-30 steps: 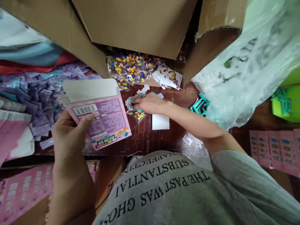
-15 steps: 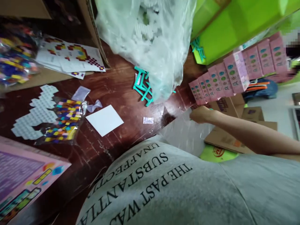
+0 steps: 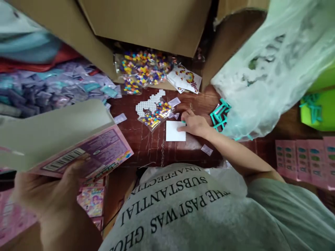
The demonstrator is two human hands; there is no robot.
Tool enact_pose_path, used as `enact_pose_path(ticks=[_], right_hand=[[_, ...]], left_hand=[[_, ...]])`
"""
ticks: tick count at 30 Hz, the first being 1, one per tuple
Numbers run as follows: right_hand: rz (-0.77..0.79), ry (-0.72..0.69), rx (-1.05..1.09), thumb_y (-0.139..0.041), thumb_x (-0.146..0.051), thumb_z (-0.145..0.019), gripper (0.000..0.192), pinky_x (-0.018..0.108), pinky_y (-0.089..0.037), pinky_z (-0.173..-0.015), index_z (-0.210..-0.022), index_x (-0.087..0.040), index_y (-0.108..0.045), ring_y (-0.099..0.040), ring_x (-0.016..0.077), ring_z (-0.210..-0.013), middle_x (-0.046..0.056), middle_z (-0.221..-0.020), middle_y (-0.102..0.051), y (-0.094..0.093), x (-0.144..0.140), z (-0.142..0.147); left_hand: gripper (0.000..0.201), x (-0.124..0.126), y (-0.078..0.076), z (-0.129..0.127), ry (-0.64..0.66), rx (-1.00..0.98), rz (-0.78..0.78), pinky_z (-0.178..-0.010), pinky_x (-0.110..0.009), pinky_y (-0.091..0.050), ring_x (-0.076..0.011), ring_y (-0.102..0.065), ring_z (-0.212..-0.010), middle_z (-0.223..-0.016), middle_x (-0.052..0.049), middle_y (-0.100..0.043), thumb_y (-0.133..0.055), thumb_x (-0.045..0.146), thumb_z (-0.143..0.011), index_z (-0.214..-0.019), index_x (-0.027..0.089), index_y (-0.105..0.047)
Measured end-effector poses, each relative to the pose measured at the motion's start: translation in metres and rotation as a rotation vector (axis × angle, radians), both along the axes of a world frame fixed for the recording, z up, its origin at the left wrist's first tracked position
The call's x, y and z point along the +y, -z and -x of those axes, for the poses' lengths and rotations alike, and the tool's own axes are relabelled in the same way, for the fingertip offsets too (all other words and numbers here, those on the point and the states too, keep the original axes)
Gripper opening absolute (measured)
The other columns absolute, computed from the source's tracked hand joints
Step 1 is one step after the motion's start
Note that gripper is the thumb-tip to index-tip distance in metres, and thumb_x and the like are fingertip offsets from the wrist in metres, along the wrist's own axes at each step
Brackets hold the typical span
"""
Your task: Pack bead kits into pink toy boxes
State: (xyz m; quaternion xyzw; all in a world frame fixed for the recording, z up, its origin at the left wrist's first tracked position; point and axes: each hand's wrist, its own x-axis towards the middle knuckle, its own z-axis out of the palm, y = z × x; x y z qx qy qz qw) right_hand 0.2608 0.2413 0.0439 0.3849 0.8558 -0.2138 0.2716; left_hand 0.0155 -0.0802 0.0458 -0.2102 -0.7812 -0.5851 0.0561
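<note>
My left hand [image 3: 56, 191] grips an open pink cardboard box [image 3: 111, 148], thumb on its printed side near the barcode; its open end faces left. Over the table, my right hand [image 3: 196, 124] reaches to a white square card [image 3: 173, 132], thumb at the card's right edge. A bit of teal plastic [image 3: 183, 122] shows between the curled fingers; most of it is hidden. Just beyond the card lie a clear bag of coloured beads [image 3: 154, 118], a white bumpy pegboard [image 3: 146, 105] and small lilac sachets [image 3: 174, 101]. Another sachet [image 3: 206, 150] lies nearer my body.
Teal plastic tools [image 3: 219, 116] lie beside a large translucent bag [image 3: 251, 94] at right. Pattern sheets [image 3: 187, 78] and bagged beads [image 3: 143, 68] sit in a cardboard box [image 3: 146, 24]. Many sachets [image 3: 60, 85] heap at left. Pink boxes [image 3: 300, 160] line the right.
The view has swung left. My right hand has moved from the right side, by the pink boxes, to the white card. My left hand has come into view holding the pink box.
</note>
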Motion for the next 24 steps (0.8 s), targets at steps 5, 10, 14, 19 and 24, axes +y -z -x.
enact_pose_path(ticks=[5, 10, 14, 19, 24], right_hand=[[0.101, -0.053, 0.192, -0.081, -0.033, -0.099, 0.041, 0.039, -0.056, -0.096, -0.137, -0.022, -0.069, -0.078, 0.0281, -0.111, 0.009, -0.121, -0.081, -0.027, 0.017, -0.012], [0.164, -0.053, 0.943, -0.082, -0.057, -0.099, 0.038, 0.034, -0.057, -0.089, -0.105, -0.02, -0.077, -0.074, 0.0185, -0.095, 0.002, -0.101, -0.08, -0.098, 0.04, -0.007], [0.07, -0.126, 1.211, -0.069, -0.05, -0.108, 0.035, 0.027, -0.055, -0.09, -0.102, -0.016, -0.077, -0.074, 0.01, -0.093, -0.005, -0.096, -0.074, -0.144, 0.013, 0.025], [-0.018, -0.453, 0.783, -0.055, -0.04, -0.117, 0.033, 0.031, -0.055, -0.115, -0.135, -0.025, -0.078, -0.073, 0.0183, -0.132, -0.002, -0.132, -0.077, -0.154, -0.028, 0.052], [-0.238, -0.171, 0.592, -0.051, -0.051, -0.119, 0.049, 0.036, -0.057, -0.112, -0.152, -0.021, -0.071, -0.07, 0.0249, -0.137, 0.009, -0.146, -0.074, -0.118, -0.024, -0.001]], left_hand=[[0.039, -0.003, 0.001, -0.005, -0.047, 0.073, -0.001, -0.087, -0.047, -0.066, -0.0212, -0.064, -0.07, -0.068, 0.002, -0.069, -0.095, 0.041, -0.049, -0.075, 0.02, -0.075], [0.041, 0.008, -0.006, -0.009, 0.121, 0.049, -0.006, -0.056, -0.024, -0.056, -0.0159, -0.066, -0.065, -0.071, 0.0, -0.075, -0.099, 0.034, -0.047, -0.078, 0.017, -0.078], [0.05, 0.032, -0.012, -0.02, 0.268, -0.044, 0.031, -0.061, -0.023, -0.062, -0.0149, -0.071, -0.069, -0.083, -0.002, -0.082, -0.104, 0.033, -0.05, -0.093, 0.017, -0.084], [0.047, 0.066, -0.02, -0.045, 0.343, -0.102, -0.046, -0.07, -0.026, -0.067, -0.0156, -0.074, -0.077, -0.091, -0.002, -0.085, -0.103, 0.028, -0.056, -0.099, 0.018, -0.086], [0.042, 0.07, -0.008, -0.042, 0.249, -0.107, -0.092, -0.081, -0.038, -0.069, -0.0188, -0.071, -0.078, -0.086, -0.002, -0.081, -0.101, 0.034, -0.057, -0.091, 0.017, -0.083]])
